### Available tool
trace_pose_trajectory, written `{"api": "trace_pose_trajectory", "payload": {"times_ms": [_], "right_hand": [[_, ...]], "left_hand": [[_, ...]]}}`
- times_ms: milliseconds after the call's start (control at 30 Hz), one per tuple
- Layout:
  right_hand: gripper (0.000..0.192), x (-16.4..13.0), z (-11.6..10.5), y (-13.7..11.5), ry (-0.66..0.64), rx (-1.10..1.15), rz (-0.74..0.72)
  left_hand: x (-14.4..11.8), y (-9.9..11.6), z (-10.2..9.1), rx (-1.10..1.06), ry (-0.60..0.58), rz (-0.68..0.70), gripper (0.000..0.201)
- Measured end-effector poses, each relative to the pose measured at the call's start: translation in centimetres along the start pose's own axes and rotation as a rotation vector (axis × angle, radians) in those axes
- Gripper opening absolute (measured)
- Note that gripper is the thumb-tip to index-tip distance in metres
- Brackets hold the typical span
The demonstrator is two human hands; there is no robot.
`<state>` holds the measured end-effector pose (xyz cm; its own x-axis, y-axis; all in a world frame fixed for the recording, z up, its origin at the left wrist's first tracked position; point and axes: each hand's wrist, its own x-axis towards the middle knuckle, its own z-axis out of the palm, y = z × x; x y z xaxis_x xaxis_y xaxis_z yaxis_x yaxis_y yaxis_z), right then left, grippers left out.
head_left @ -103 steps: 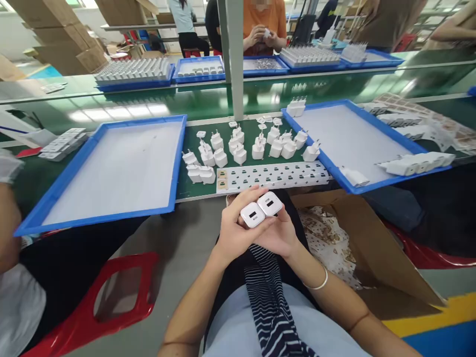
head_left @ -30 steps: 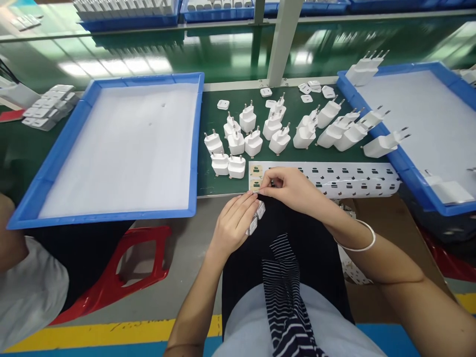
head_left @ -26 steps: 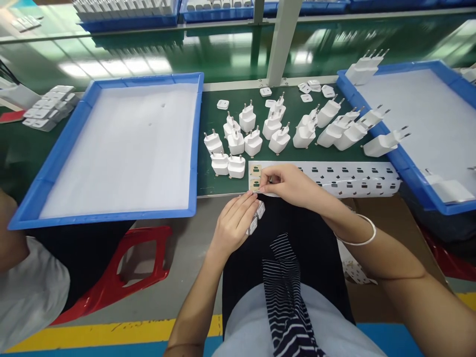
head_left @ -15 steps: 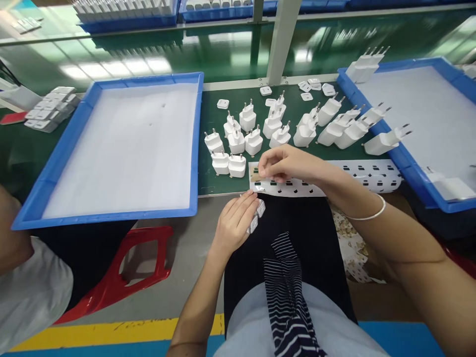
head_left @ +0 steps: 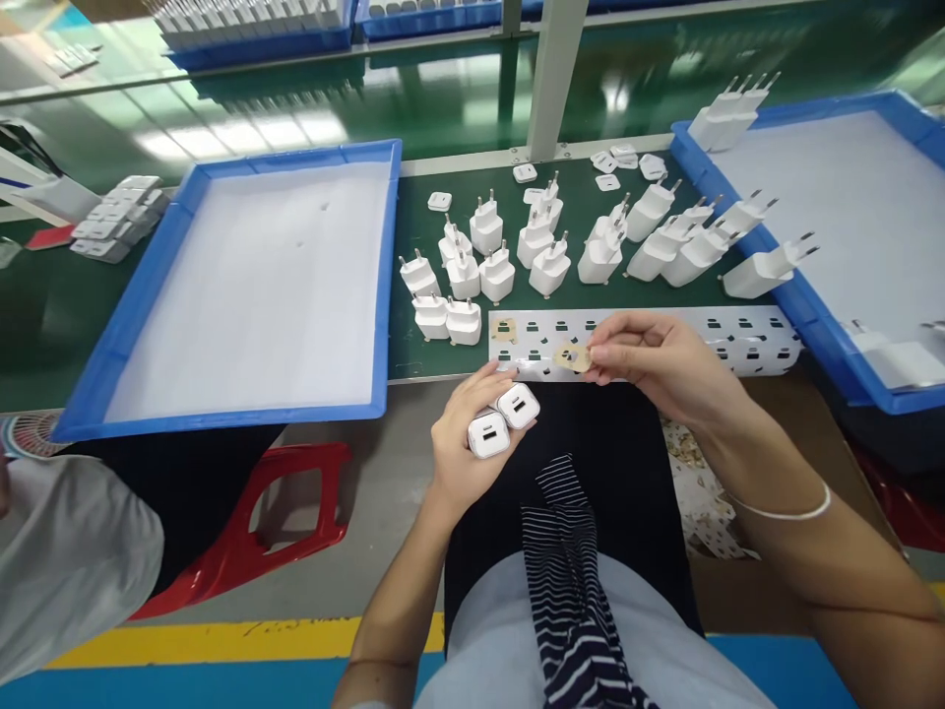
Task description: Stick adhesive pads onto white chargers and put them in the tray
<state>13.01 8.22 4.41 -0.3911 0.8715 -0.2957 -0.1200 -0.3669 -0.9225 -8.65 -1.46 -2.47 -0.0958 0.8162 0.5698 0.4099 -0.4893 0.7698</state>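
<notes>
Below the bench edge, left hand [head_left: 462, 448] half hides two chargers [head_left: 502, 420]; right hand [head_left: 657, 364] pinches a sticker [head_left: 570, 357].

Likely factory assembly line, green workbench [head_left: 450, 103], blue trays [head_left: 389, 266], charger plugs [head_left: 550, 268]

One head-worn camera looks forward and down, close over the workbench [head_left: 458, 148], edges seemingly stretched.
</notes>
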Motion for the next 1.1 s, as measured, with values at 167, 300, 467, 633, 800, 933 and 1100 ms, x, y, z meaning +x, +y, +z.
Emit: {"api": "trace_pose_trajectory", "payload": {"times_ms": [167,300,467,633,800,933,1100], "right_hand": [[0.024,-3.0,-0.2,2.2,0.048,0.074,0.069],[0.012,-5.2,1.1,2.9,0.092,0.166,-0.063],[0.009,-6.5,3.3,3.6,0.168,0.227,-0.224],[0.010,-6.6,3.6,3.9,0.155,0.285,-0.263],[0.011,-6.8,2.9,3.5,0.139,0.271,-0.224],[0.011,-6.8,2.7,3.2,0.138,0.266,-0.192],[0.012,-6.6,2.6,3.1,0.149,0.248,-0.186]], "left_hand": [[0.4,2.0,1.8,-0.168,0.069,-0.148,0.049],[0.9,3.2,2.7,-0.123,0.069,-0.076,0.049],[1.4,4.6,3.3,-0.067,0.036,0.009,0.048],[1.5,5.2,3.5,-0.046,0.016,0.029,0.050],[1.6,5.5,3.6,-0.038,-0.009,0.027,0.044],[1.7,5.7,3.7,-0.023,-0.022,0.023,0.042],[1.9,5.8,3.7,0.001,-0.043,0.022,0.042]]}}
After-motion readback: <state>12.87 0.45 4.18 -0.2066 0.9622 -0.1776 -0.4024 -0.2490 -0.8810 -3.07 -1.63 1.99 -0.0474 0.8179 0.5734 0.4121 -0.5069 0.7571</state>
